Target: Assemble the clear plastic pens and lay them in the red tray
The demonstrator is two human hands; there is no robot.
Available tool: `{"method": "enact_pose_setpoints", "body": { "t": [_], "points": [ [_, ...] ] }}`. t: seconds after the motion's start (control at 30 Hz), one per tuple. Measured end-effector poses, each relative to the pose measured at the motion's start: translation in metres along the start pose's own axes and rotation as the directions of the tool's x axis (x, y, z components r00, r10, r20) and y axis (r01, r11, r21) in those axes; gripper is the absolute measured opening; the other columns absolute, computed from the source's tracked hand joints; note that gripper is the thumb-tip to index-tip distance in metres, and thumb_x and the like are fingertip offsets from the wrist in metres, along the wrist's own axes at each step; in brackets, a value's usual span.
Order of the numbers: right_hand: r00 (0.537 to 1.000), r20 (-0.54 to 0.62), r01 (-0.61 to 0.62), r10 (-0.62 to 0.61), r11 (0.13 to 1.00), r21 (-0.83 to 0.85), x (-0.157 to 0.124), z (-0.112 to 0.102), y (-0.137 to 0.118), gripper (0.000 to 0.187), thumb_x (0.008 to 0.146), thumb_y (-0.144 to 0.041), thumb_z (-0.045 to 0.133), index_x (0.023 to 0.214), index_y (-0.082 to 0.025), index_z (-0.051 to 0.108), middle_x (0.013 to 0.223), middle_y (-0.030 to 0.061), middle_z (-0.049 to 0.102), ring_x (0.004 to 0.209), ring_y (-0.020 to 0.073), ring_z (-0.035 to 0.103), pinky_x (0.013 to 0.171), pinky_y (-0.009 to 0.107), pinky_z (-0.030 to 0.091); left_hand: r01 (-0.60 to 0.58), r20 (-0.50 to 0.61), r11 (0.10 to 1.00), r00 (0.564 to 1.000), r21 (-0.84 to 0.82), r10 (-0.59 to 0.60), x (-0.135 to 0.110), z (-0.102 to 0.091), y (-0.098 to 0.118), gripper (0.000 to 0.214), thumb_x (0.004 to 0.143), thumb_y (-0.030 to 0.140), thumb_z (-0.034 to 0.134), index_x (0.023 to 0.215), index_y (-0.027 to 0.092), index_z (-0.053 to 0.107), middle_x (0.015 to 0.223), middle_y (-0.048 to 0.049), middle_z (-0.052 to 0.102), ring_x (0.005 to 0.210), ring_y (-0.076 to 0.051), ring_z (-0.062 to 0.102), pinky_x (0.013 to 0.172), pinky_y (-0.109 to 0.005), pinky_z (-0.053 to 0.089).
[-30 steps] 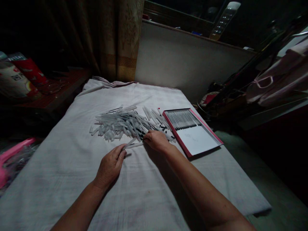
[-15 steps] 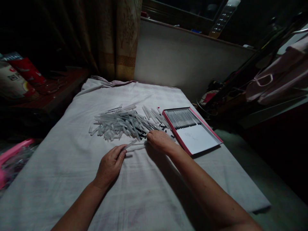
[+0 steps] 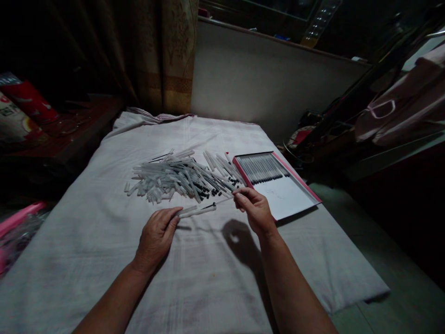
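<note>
My left hand is closed around a few pale translucent pen barrels, which point right; a black piece shows at their far end. My right hand is raised over the cloth with thumb and fingertips pinched on a thin pen refill. The refill's left end comes close to the barrels' far end; whether they touch I cannot tell. Just beyond both hands lies a loose pile of pen parts, with clear barrels, pale caps, dark refills and small black plugs.
To the right, a shallow red-edged box holds a row of pens. A whitish cloth covers the table. At left are a dark side table with a red container and a pink-rimmed basket. A curtain hangs behind.
My right hand has lifted from the pile's near edge and moved right, now pinching a thin refill. My left hand keeps its hold, and the barrels' black end has come into sight.
</note>
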State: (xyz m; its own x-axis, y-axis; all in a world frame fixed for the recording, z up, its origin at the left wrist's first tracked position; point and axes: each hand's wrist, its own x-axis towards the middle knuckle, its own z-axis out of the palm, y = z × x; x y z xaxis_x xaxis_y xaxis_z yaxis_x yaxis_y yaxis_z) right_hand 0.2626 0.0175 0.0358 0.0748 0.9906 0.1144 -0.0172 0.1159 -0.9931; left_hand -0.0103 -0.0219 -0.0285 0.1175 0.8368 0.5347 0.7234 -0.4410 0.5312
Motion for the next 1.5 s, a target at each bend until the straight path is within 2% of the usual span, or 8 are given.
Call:
{"method": "enact_pose_setpoints", "body": {
  "t": [0.37, 0.53, 0.67, 0.77, 0.87, 1.0, 1.4, 1.5],
  "points": [
    [0.999, 0.049, 0.012, -0.012, 1.0, 0.003, -0.004, 0.016, -0.004, 0.019, 0.074, -0.039, 0.073, 0.078, -0.02, 0.071, 0.062, -0.0021, 0.06, 0.053, 0.01, 0.05, 0.052, 0.024, 0.042, -0.059, 0.004, 0.998, 0.998, -0.007, 0.059, 0.0, 0.001, 0.002, 0.024, 0.099, 0.029, 0.05, 0.113, 0.021, 0.068, 0.098, -0.0062, 0.075, 0.089, -0.021, 0.068, 0.083, -0.034, 0.054],
    [0.983, 0.182, -0.013, 0.025, 0.998, -0.066, -0.009, 0.029, 0.003, 0.02, 0.076, -0.038, 0.071, 0.083, -0.02, 0.075, 0.07, 0.0005, 0.067, 0.059, 0.0118, 0.055, 0.057, 0.025, 0.045, -0.027, 0.038, 0.999, 0.999, -0.02, 0.028, 0.0, -0.001, 0.005, 0.025, 0.099, 0.03, 0.05, 0.114, 0.022, 0.067, 0.098, -0.0061, 0.075, 0.09, -0.021, 0.068, 0.083, -0.035, 0.054],
    [0.946, 0.311, -0.013, 0.09, 0.971, -0.239, -0.009, 0.035, 0.017, 0.031, 0.078, -0.032, 0.067, 0.105, -0.019, 0.076, 0.087, 0.0041, 0.075, 0.075, 0.0162, 0.065, 0.067, 0.027, 0.049, -0.013, 0.028, 1.0, 1.0, -0.023, 0.014, -0.001, -0.001, 0.005, 0.025, 0.099, 0.031, 0.049, 0.114, 0.021, 0.067, 0.1, -0.0068, 0.075, 0.091, -0.021, 0.068, 0.084, -0.036, 0.054],
    [0.974, 0.195, 0.006, 0.116, 0.847, -0.532, -0.003, 0.031, 0.021, 0.027, 0.085, -0.025, 0.059, 0.106, -0.02, 0.075, 0.097, 0.0058, 0.077, 0.087, 0.0188, 0.069, 0.079, 0.03, 0.051, -0.02, 0.008, 1.0, 1.0, -0.017, 0.02, -0.002, 0.0, 0.004, 0.026, 0.099, 0.031, 0.049, 0.114, 0.021, 0.067, 0.1, -0.0068, 0.075, 0.091, -0.021, 0.069, 0.084, -0.035, 0.055],
    [0.977, 0.121, -0.004, 0.175, 0.583, -0.812, 0.003, 0.028, 0.017, 0.023, 0.09, -0.028, 0.056, 0.096, -0.022, 0.077, 0.099, 0.0069, 0.078, 0.092, 0.0218, 0.07, 0.083, 0.031, 0.049, -0.033, 0.016, 0.999, 0.999, -0.01, 0.034, -0.002, 0.001, 0.003, 0.026, 0.099, 0.03, 0.049, 0.115, 0.02, 0.067, 0.1, -0.007, 0.075, 0.092, -0.021, 0.069, 0.084, -0.034, 0.055],
    [0.951, 0.112, 0.002, 0.289, 0.355, -0.935, 0.01, 0.033, 0.008, 0.027, 0.09, -0.041, 0.058, 0.095, -0.023, 0.078, 0.1, 0.0085, 0.078, 0.096, 0.0261, 0.071, 0.078, 0.032, 0.048, -0.036, 0.021, 0.999, 0.999, 0.003, 0.036, 0.0, 0.0, 0.005, 0.025, 0.099, 0.029, 0.05, 0.113, 0.019, 0.068, 0.1, -0.0073, 0.075, 0.091, -0.021, 0.069, 0.083, -0.034, 0.055],
    [0.918, 0.185, 0.124, 0.35, 0.19, -0.974, 0.024, 0.052, 0.0, 0.025, 0.087, -0.028, 0.054, 0.1, -0.022, 0.075, 0.107, 0.0111, 0.076, 0.101, 0.0267, 0.069, 0.08, 0.033, 0.048, -0.077, 0.055, 0.997, 0.996, 0.025, 0.075, 0.0, -0.001, 0.006, 0.026, 0.099, 0.033, 0.051, 0.114, 0.022, 0.069, 0.097, -0.0063, 0.076, 0.089, -0.021, 0.069, 0.082, -0.035, 0.055],
    [0.925, 0.213, 0.149, 0.316, 0.214, -0.965, 0.025, 0.053, 0.002, 0.024, 0.088, -0.024, 0.053, 0.098, -0.02, 0.074, 0.108, 0.0122, 0.075, 0.1, 0.0256, 0.069, 0.08, 0.033, 0.047, -0.087, 0.056, 0.995, 0.995, 0.04, 0.085, 0.0, -0.001, 0.006, 0.026, 0.1, 0.032, 0.05, 0.114, 0.021, 0.069, 0.098, -0.0064, 0.076, 0.089, -0.021, 0.069, 0.082, -0.035, 0.055]
  ]
}}
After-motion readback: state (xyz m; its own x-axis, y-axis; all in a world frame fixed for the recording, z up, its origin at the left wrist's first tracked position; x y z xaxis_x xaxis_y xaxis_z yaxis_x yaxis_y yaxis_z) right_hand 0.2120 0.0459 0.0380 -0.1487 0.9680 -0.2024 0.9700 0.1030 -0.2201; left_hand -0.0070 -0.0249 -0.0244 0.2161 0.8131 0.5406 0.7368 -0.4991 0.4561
